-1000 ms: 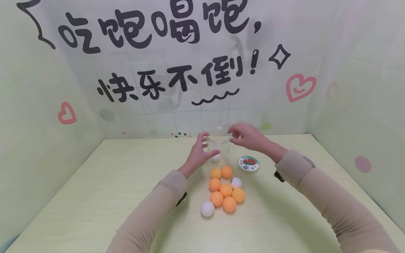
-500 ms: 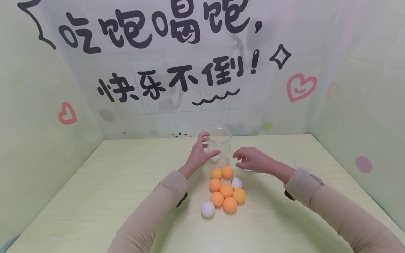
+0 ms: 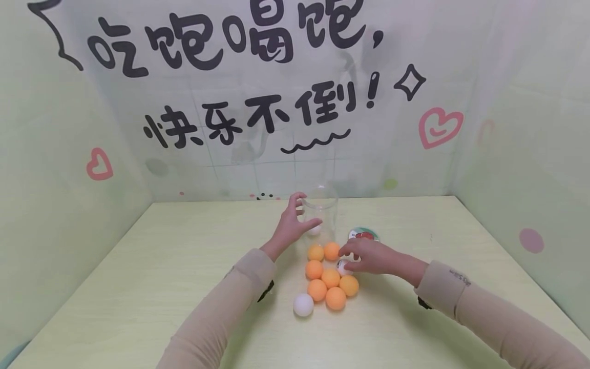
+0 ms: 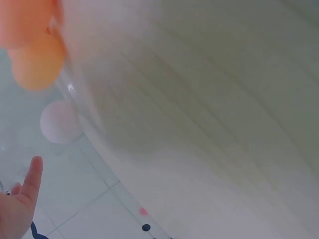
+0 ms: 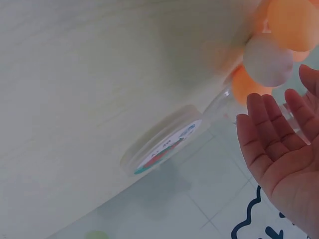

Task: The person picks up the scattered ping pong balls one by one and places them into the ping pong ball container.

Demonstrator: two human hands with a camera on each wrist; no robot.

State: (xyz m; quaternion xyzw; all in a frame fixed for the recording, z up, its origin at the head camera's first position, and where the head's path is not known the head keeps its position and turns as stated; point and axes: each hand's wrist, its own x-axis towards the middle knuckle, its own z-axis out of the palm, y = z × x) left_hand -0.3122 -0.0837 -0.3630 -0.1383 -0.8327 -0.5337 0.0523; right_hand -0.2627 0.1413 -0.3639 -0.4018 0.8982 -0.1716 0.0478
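Note:
A clear, open-topped jar (image 3: 329, 220) stands near the back of the table with a white ping-pong ball (image 3: 315, 230) at its bottom. My left hand (image 3: 289, 226) holds the jar's left side, thumb in front and fingers behind. In front lie several orange ping-pong balls (image 3: 331, 277), a white ball with a dark mark (image 3: 342, 266) and a plain white ball (image 3: 303, 305). My right hand (image 3: 372, 255) hovers at the marked ball, partly covering it from above. In the right wrist view its fingers (image 5: 259, 130) are loosely spread, with nothing between them.
Right of the jar lies a round lid (image 3: 364, 233) with a printed label, partly behind my right hand. A patterned cloth wall (image 3: 387, 164) rises at the table's back edge, and similar walls flank both sides. The pale wooden table (image 3: 184, 266) extends left and right.
My right hand has come down from the jar's rim, passed over the lid and reached the marked white ball. My left hand has stayed on the jar.

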